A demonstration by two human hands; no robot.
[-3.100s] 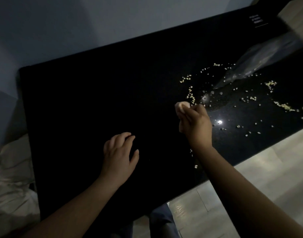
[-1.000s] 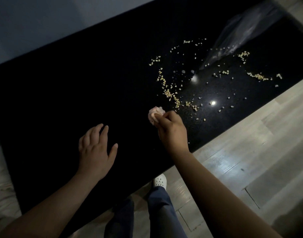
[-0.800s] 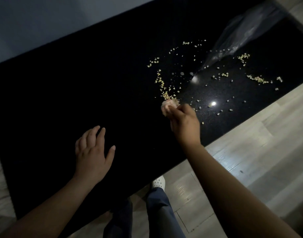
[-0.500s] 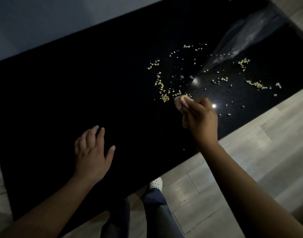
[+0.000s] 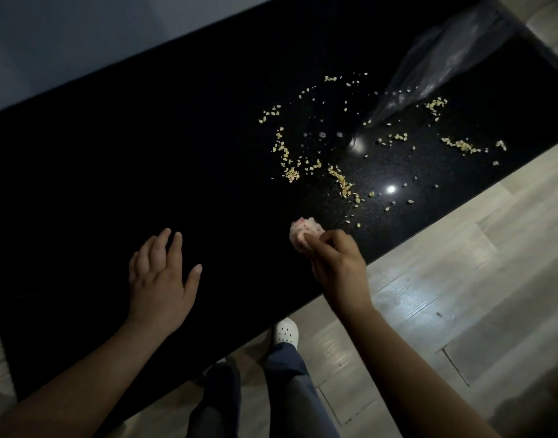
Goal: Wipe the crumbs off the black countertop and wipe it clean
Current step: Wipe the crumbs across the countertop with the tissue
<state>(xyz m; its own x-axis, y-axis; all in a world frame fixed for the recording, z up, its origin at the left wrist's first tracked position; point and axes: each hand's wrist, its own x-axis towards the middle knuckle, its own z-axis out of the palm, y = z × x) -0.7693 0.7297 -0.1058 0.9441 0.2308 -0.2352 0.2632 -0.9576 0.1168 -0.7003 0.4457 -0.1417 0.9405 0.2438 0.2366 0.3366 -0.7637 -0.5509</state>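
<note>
Grips a small crumpled cloth (image 5: 304, 230) in the curled fingers and thumb of the right hand (image 5: 337, 263): pale with pinkish spots, poking out past the knuckles, low over the black countertop (image 5: 129, 159) close to its near edge; cannot tell whether pressed down or just above. Rests the left hand (image 5: 161, 279) flat on the same dark surface, well apart to the left, with straight, slightly spread fingers and nothing held. Just beyond the cloth, up and to the right: a slanting line of yellowish crumbs (image 5: 344, 183), near it but not touching. Farther out, more of them in a loose ring and in small clumps toward the right end of the countertop, with single bits sprinkled between. Among them, two bright spots of reflected light (image 5: 390, 189) on the speckled stone. Past the crumbs, at the far right corner: a clear plastic bag (image 5: 445, 64) lying flat, with its narrow end pointing into the scatter and a few bits on or under it; cannot tell which. Behind the countertop, a plain greyish wall (image 5: 82, 33). Below the near edge, pale wood-look floor (image 5: 461, 279), dark trouser legs (image 5: 290, 393) and one white perforated shoe (image 5: 285, 331) right at the countertop's edge.
</note>
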